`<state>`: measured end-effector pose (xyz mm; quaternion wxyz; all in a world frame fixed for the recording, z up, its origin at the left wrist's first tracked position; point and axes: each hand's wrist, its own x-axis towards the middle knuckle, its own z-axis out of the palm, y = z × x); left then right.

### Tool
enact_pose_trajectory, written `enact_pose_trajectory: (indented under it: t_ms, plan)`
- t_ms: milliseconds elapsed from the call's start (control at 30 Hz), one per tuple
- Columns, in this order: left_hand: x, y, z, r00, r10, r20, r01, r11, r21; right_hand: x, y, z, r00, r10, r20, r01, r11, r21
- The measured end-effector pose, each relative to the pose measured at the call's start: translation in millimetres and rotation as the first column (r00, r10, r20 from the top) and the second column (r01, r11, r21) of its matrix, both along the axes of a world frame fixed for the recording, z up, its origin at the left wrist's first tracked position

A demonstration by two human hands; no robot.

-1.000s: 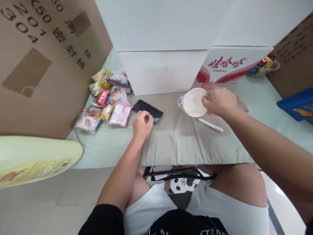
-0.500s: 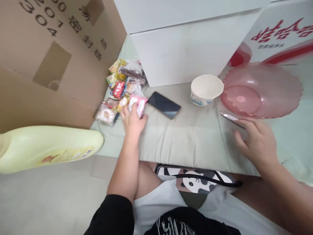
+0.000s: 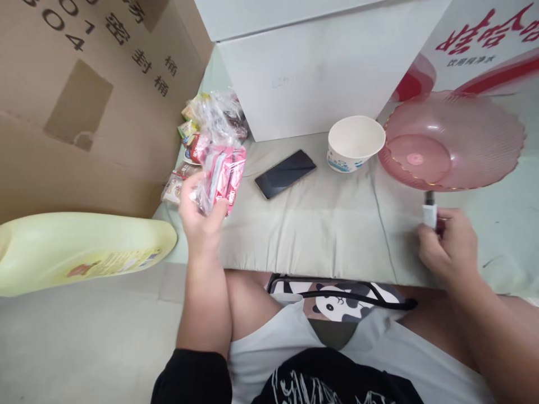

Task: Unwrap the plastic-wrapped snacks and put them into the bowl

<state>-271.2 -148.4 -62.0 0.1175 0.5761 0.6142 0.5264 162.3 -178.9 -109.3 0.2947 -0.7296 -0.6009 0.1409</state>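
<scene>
My left hand point(image 3: 200, 216) is closed around a pink snack packet point(image 3: 229, 174), raised in front of a heap of wrapped snacks point(image 3: 193, 134). Clear crinkled plastic point(image 3: 217, 115) shows just above and behind the packet and partly covers the heap. Over on the right, my right hand point(image 3: 450, 241) grips what looks like a small utility knife point(image 3: 429, 213). Its white body and dark tip point away from me, just short of the pink bowl; the rest is hidden by my fingers. Between the hands lies a black phone point(image 3: 285, 174), screen up.
A white paper cup point(image 3: 356, 143) stands beside the clear pink bowl point(image 3: 455, 146). White boxes point(image 3: 311, 84) close off the back, and a cardboard carton point(image 3: 126, 123) rises at the left. A pale yellow bottle point(image 3: 88, 247) juts in near the cloth's left edge.
My left hand has picked up the pink packet and drawn it left and toward me. The phone has swivelled on the cloth. The knife has turned to point away from me.
</scene>
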Motion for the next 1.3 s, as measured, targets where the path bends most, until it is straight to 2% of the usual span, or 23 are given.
enact_pose_trajectory:
  t_ms: [33, 67, 100, 133, 167, 200, 267, 367, 433, 467, 567, 633, 700, 767, 900, 967, 1100, 1233, 1300]
  plan:
    - [11, 1, -4.7, 0.994, -0.095, 0.048, 0.093, 0.994, 0.051, -5, -3, 3.5, 0.981, 0.002, -0.196, -0.002, 1.0, -0.004]
    - [27, 1, -9.4, 0.983, -0.179, 0.049, 0.176, 0.982, 0.071, -11, -4, 6.9, 0.915, 0.021, -0.403, -0.028, 1.0, -0.01]
    - [47, 0, -14.1, 0.969, -0.249, 0.0, 0.249, 0.967, 0.053, -18, -3, 10.3, 0.803, 0.061, -0.593, -0.077, 0.997, -0.001]
    - [69, -2, -18.7, 0.946, -0.315, -0.077, 0.316, 0.949, 0.004, -26, 0, 13.2, 0.685, 0.103, -0.721, -0.131, 0.991, 0.017]
    - [94, -5, -23.0, 0.932, -0.337, -0.131, 0.334, 0.942, -0.043, -34, 5, 15.8, 0.608, 0.13, -0.783, -0.17, 0.985, 0.031]
    - [117, -10, -27.2, 0.929, -0.338, -0.154, 0.326, 0.94, -0.099, -42, 10, 17.8, 0.584, 0.144, -0.799, -0.192, 0.981, 0.036]
    - [157, -19, -35.6, 0.903, -0.399, -0.159, 0.36, 0.905, -0.229, -56, 21, 19.6, 0.651, 0.17, -0.74, -0.21, 0.977, 0.04]
    - [186, -30, -47.3, 0.783, -0.614, -0.097, 0.552, 0.758, -0.347, -66, 31, 16.4, 0.778, 0.197, -0.596, -0.187, 0.979, 0.079]
    - [187, -31, -53.2, 0.712, -0.701, 0.033, 0.665, 0.659, -0.351, -64, 31, 11.4, 0.797, 0.206, -0.568, -0.19, 0.978, 0.088]
    - [185, -30, -55.2, 0.704, -0.701, 0.111, 0.689, 0.638, -0.344, -61, 29, 8.9, 0.788, 0.212, -0.578, -0.206, 0.975, 0.077]
    - [180, -21, -56.6, 0.748, -0.602, 0.279, 0.662, 0.652, -0.369, -51, 23, 4.0, 0.786, 0.21, -0.581, -0.245, 0.969, 0.02]
    - [181, -13, -53.7, 0.769, -0.568, 0.295, 0.638, 0.647, -0.418, -46, 24, 3.8, 0.842, 0.216, -0.495, -0.229, 0.973, 0.036]
    - [185, -5, -48.6, 0.759, -0.594, 0.269, 0.642, 0.613, -0.46, -43, 29, 5.3, 0.891, 0.26, -0.371, -0.234, 0.965, 0.114]
    - [188, 0, -43.3, 0.731, -0.634, 0.251, 0.664, 0.577, -0.476, -41, 38, 7.2, 0.905, 0.31, -0.293, -0.271, 0.948, 0.165]
    - [190, 6, -39.1, 0.7, -0.654, 0.286, 0.696, 0.535, -0.479, -38, 53, 9.4, 0.892, 0.278, -0.357, -0.286, 0.958, 0.031]
    - [191, 7, -41.1, 0.721, -0.629, 0.291, 0.678, 0.553, -0.484, -38, 56, 9.7, 0.872, 0.256, -0.418, -0.278, 0.961, 0.008]
    - [191, 7, -46.9, 0.778, -0.541, 0.318, 0.626, 0.623, -0.469, -44, 53, 9.9, 0.803, 0.34, -0.49, -0.33, 0.938, 0.109]
    - [188, 8, -49.6, 0.74, -0.608, 0.289, 0.668, 0.614, -0.42, -49, 45, 8.0, 0.737, 0.409, -0.539, -0.401, 0.905, 0.138]
    - [186, 10, -51.6, 0.738, -0.634, 0.232, 0.67, 0.648, -0.362, -52, 43, 6.6, 0.716, 0.438, -0.544, -0.44, 0.888, 0.136]
